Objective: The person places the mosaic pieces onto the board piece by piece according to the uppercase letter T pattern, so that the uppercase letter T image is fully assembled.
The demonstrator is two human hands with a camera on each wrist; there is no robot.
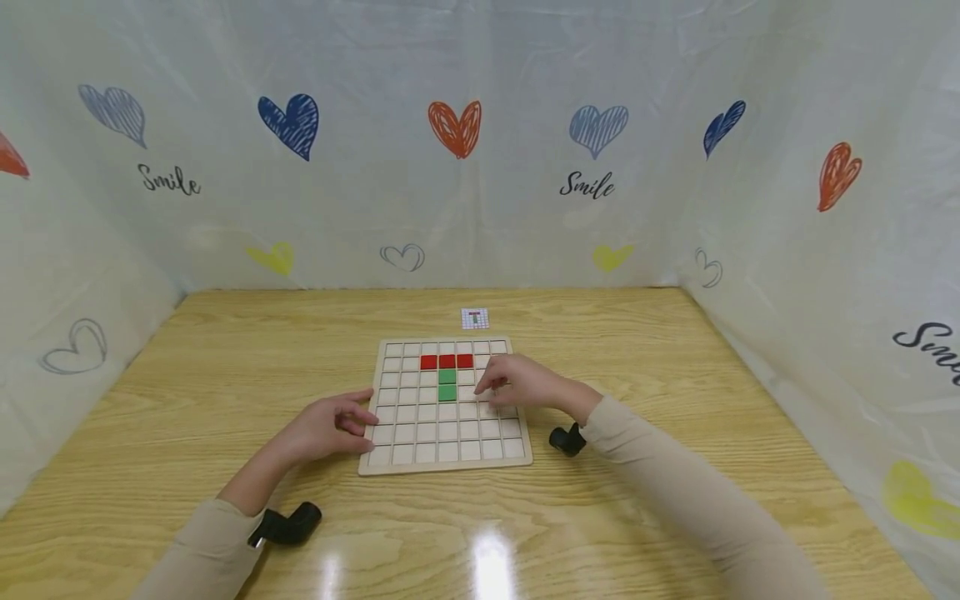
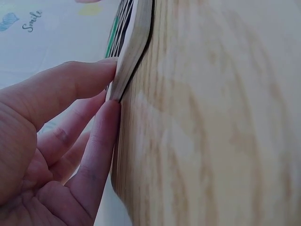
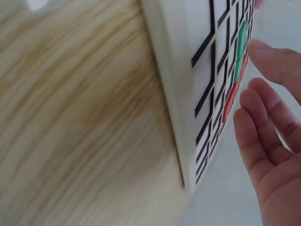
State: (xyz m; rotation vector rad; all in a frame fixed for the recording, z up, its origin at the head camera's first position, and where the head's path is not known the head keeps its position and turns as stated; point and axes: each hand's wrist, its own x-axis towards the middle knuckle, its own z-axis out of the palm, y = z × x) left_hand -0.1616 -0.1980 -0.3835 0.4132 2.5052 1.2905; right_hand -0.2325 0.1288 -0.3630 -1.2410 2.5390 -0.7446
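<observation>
A square wooden grid board (image 1: 447, 454) lies flat on the table. Three red tiles (image 1: 447, 362) form a row near its far side, and two green tiles (image 1: 447, 392) run down from the middle one. My left hand (image 1: 330, 427) touches the board's left edge, its thumb and fingertips against the rim in the left wrist view. Over the right half of the board hovers my right hand (image 1: 525, 383), fingers slightly bent. In the right wrist view its thumb and fingers (image 3: 250, 129) are apart, with nothing seen between them.
Behind the board lies a small card (image 1: 475, 318) printed with a red and green T on a grid. A black wrist device (image 1: 288, 525) shows at the left sleeve, another (image 1: 567, 440) at the right. Curtains with printed hearts (image 1: 454, 130) enclose the table.
</observation>
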